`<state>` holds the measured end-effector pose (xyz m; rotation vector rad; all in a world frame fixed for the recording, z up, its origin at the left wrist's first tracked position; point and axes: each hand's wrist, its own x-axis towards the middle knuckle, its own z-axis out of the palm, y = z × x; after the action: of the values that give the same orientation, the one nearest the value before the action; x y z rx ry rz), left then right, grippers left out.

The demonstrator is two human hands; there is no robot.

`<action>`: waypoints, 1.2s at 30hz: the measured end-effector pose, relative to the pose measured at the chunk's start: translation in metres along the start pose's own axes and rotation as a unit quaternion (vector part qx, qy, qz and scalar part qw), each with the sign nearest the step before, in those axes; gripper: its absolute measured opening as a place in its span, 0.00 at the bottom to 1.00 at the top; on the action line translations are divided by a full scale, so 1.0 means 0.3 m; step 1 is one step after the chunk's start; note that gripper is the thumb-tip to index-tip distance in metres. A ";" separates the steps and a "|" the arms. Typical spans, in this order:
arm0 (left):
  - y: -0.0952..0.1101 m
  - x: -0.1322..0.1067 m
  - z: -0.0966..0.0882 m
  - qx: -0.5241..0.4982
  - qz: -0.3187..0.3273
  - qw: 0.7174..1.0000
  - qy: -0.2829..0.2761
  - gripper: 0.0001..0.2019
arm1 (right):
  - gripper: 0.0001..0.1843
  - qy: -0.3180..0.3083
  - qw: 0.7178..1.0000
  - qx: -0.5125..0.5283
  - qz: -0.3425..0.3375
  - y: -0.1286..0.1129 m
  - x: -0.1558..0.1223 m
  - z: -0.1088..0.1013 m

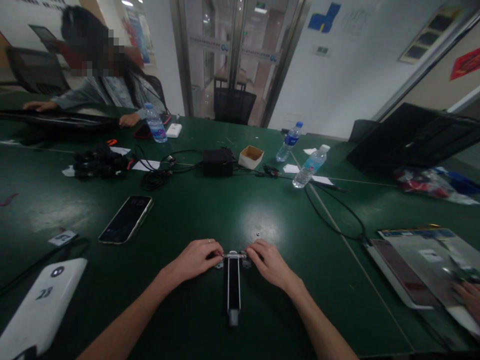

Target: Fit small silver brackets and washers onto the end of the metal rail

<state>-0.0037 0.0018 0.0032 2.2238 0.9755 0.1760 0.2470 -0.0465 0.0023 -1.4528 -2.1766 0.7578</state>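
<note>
Green table [187,210], left hand [197,257] and right hand [270,262] at a slim black-and-silver device [234,287].
Seated person [107,87] across at far left, hands by a dark flat panel [75,120]. Three bottles: one near that person [155,123], two right of center [289,142] [311,167]. White case [45,302] marked 28, lower left. Black box [218,162] mid-table. Left hand: thumb and fingertips together, pinching left end of the device's crossbar [234,256]. Right hand: fingertips curled at the right end; can't tell if pinching or only touching. Phone [126,220] flat, left of left hand, well apart. Device lies on the table between the forearms, long body toward the wearer. Small open box [251,157] just beside black box. Tiny ring-shaped piece [258,234] just beyond right hand.
</note>
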 end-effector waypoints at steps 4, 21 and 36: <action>0.002 -0.001 0.000 -0.006 -0.002 1.000 -0.003 0.06 | 0.22 -0.003 1.000 0.000 -0.003 -0.003 0.000 0.001; 0.010 -0.004 -0.004 0.013 -0.011 1.000 -0.003 0.08 | 0.16 0.143 0.982 -0.123 0.034 0.096 0.007 0.041; 0.019 -0.013 -0.010 0.010 -0.013 0.999 0.028 0.10 | 0.06 0.144 0.980 -0.091 0.103 0.155 0.024 0.065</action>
<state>-0.0042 -0.0018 0.0097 2.2348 1.0397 0.2196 0.2651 -0.0296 -0.0420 -1.7795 -1.9355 0.3878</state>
